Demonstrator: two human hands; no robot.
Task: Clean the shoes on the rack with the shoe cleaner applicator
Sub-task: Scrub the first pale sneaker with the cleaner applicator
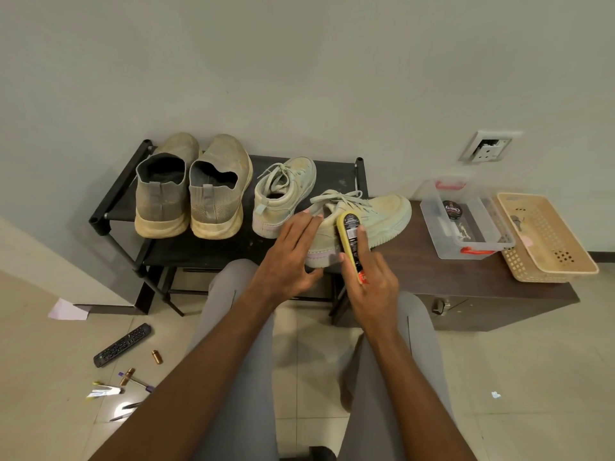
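Beige slip-on pair (pixel 189 191) stands left on black rack (pixel 109 207); left hand (pixel 286 257), fingers straight, rests on pale green sneaker (pixel 362 221) spanning rack and bench (pixel 466 277); right hand (pixel 372 277) grips yellow applicator (pixel 349 234), label unreadable; tin (pixel 451 210) in clear box (pixel 466 251) reads "Cherry"

Right hand (pixel 372 277) grips the applicator (pixel 352 242) against a sneaker (pixel 372 214); left hand (pixel 289 254) lies straight-fingered on its heel.
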